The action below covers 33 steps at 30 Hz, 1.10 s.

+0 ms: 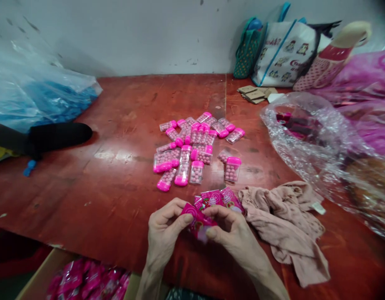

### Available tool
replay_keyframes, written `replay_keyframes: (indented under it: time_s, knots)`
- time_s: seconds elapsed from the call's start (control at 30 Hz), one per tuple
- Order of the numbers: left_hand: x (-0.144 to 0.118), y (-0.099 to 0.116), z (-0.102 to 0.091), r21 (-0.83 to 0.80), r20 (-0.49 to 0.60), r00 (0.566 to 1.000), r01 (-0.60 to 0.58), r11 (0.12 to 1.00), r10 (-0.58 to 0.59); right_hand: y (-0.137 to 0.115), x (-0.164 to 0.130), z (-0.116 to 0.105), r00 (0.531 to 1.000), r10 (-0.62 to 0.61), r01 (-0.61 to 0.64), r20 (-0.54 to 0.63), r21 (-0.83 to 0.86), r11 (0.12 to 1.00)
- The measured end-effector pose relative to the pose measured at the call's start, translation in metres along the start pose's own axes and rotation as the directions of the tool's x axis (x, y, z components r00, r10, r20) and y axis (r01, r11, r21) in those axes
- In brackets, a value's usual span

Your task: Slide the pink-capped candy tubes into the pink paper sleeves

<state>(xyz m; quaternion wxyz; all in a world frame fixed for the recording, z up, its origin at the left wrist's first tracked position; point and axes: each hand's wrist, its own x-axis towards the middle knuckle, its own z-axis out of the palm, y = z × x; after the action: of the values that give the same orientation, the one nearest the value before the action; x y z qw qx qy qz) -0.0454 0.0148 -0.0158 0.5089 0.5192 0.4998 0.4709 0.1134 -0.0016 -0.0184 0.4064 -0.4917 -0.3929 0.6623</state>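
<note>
- Right now both hands pinch one pink wrapper [197, 223] at the near table edge, close to the person's body.
- left hand [164, 233]: thumb and forefinger closed on the wrapper's left end, other fingers curled under.
- right hand [231, 233]: thumb and fingers closed on the wrapper's right side; thumb tip presses its lower edge.
- Wrapper sits between the two hands, tilted, lifted just off the red table [111, 166]. Something pale shows at its lower end; can't tell what.
- Just beyond the hands: a small stack of flat pink wrappers [219, 198] lying on the table, touching the edge of a beige cloth [289, 225].
- Cloth is crumpled, spread to the right of the right hand.
- Further out, mid-table: pile of clear candy boxes [192, 148] with pink caps, filled with pink balls. Most lie flat; one box [232, 168] stands upright, cap up, at the pile's right edge.
- Right side: clear plastic bag [320, 141], crinkled, dark and pink contents inside, not readable.
- Far right corner: tote bags [283, 54] against the wall, cardboard pieces [255, 93] in front of them.
- Left: blue plastic bag [32, 91], with a black sleeve [51, 137] lying on the table below it.
- Below the table edge, lower left: cardboard box [39, 279] holding wrapped pink packs [86, 281].
</note>
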Motion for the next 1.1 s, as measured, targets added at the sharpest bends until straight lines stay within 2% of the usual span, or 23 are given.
replay_keyframes:
  time_s: [0.1,0.2,0.33,0.43,0.5,0.63,0.73,0.8,0.87,1.0,1.1]
  knots:
    - [0.0,0.002,0.002,0.017,-0.047,0.999,-0.012,1.0,0.013,0.003,0.0,0.004,1.0,0.011,-0.013,0.021,0.109,0.994]
    - [0.001,0.006,0.009,0.015,-0.082,0.996,-0.037,0.999,0.038,0.005,0.001,0.011,0.999,0.013,-0.006,-0.04,0.165,0.986]
    - [0.002,0.008,0.017,-0.12,-0.149,0.987,-0.076,0.99,0.057,0.005,0.0,0.017,0.992,-0.053,0.054,-0.115,0.004,0.999]
    - [0.003,0.005,0.019,-0.274,-0.138,0.99,-0.025,0.961,-0.014,0.003,-0.002,0.018,0.983,-0.092,0.077,-0.158,-0.103,0.992]
    - [0.005,0.002,0.018,-0.319,-0.128,0.99,0.015,0.948,-0.059,0.002,-0.003,0.017,0.98,-0.103,0.088,-0.172,-0.094,0.992]
    - [0.006,-0.004,0.015,-0.269,-0.183,0.983,-0.035,0.963,-0.016,-0.001,0.0,0.013,0.981,-0.045,0.058,-0.188,0.065,0.996]
    - [0.004,-0.008,0.014,-0.237,-0.101,0.995,-0.006,0.971,-0.018,-0.001,0.005,0.014,0.979,0.049,-0.02,-0.198,0.146,0.989]
    - [0.002,-0.011,0.014,-0.228,-0.057,0.998,0.023,0.973,-0.036,0.0,0.006,0.017,0.966,0.039,-0.008,-0.254,0.122,0.993]
    - [0.001,-0.012,0.014,-0.204,-0.059,0.997,0.03,0.979,-0.043,0.001,0.006,0.019,0.949,0.0,0.03,-0.316,0.089,0.996]
    - [0.0,-0.011,0.013,-0.124,-0.069,0.997,0.018,0.992,-0.026,0.001,0.005,0.022,0.948,-0.001,0.048,-0.318,0.14,0.989]
    - [-0.001,-0.008,0.015,-0.033,-0.071,0.997,0.018,0.999,-0.02,0.003,0.004,0.022,0.926,-0.04,0.069,-0.375,0.064,0.996]
